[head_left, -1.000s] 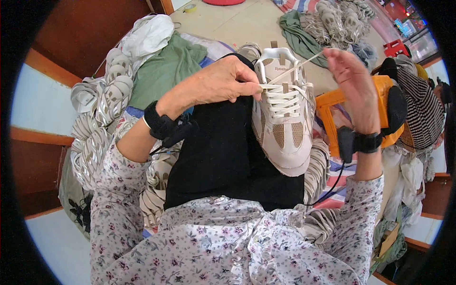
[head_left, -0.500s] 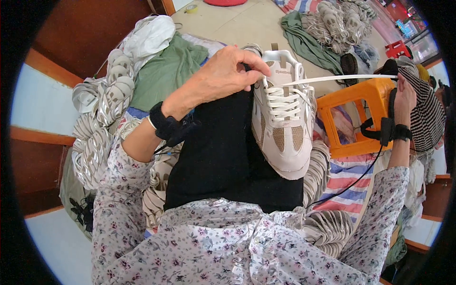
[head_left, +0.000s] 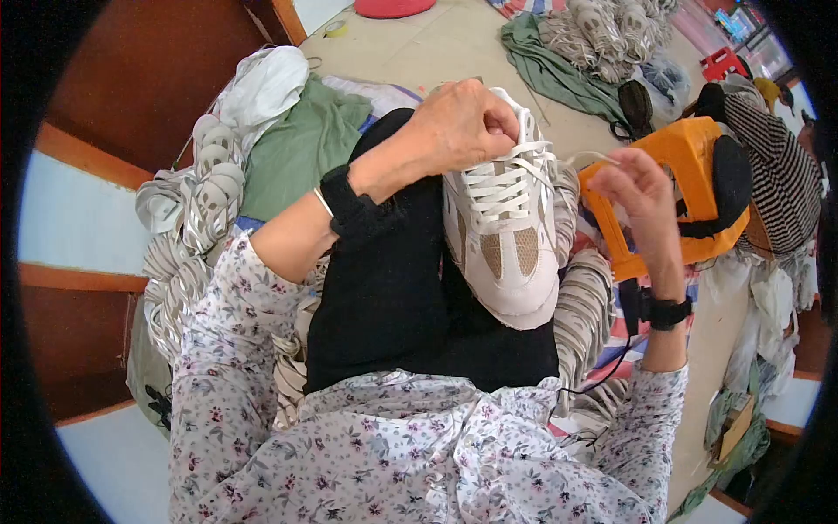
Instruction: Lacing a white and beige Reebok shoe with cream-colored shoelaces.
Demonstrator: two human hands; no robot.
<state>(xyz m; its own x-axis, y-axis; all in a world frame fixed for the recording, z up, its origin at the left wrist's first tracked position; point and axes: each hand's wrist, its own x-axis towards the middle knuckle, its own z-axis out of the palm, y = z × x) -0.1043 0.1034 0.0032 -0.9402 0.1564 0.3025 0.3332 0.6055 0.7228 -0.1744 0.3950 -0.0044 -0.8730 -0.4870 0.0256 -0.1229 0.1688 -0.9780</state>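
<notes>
Across my black-trousered lap lies a beige and white shoe upper, toe toward me, with a tan mesh toe and crossed white laces. My left hand is closed at its top edge by the eyelets; the bent fingers hide exactly what they pinch. To the right of the upper, my right hand is raised with its fingers closed on a white shoelace. That lace runs loosely from the top eyelets to the fingertips. Each wrist wears a black strap.
Bundled shoe uppers lie close by my right leg. More bundles are heaped at the left, beside a green cloth. An orange plastic stool lies on its side beyond my right hand. Further bundles sit at the far right.
My right hand has come in from the far right toward the upper, and the lace that was pulled taut now hangs slack. My left hand has shifted slightly over the upper's top.
</notes>
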